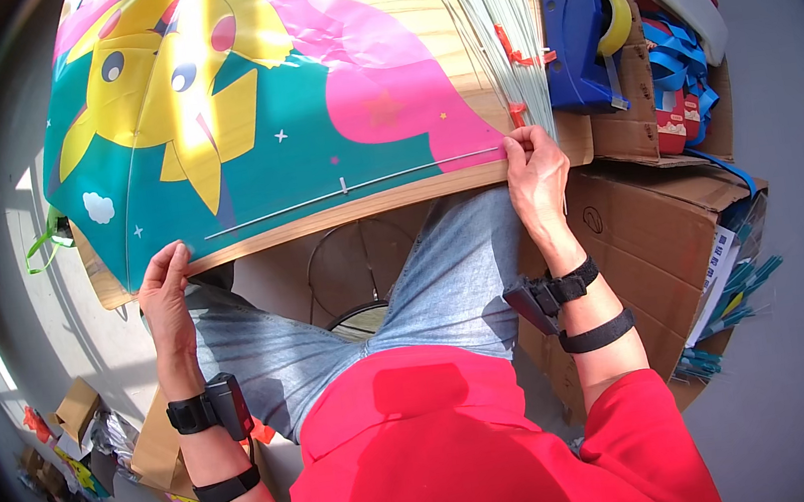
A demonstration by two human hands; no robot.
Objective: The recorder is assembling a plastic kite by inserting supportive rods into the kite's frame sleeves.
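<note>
Red shirt [425, 439] faces a sheet [295, 154] pinched between fingertips [178, 251].

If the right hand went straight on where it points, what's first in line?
Past the printed sheet it touches, the right hand would likely meet the bundle of pale rods; depth is unclear.

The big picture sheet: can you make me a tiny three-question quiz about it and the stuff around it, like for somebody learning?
1. Which of the person's hands is closer to the tape dispenser?
2. True or false: the thin rod lies on the picture sheet.
3. Fill in the colour: the tape roll is ____.

Key: 1. The right hand. 2. True. 3. Yellow.
</note>
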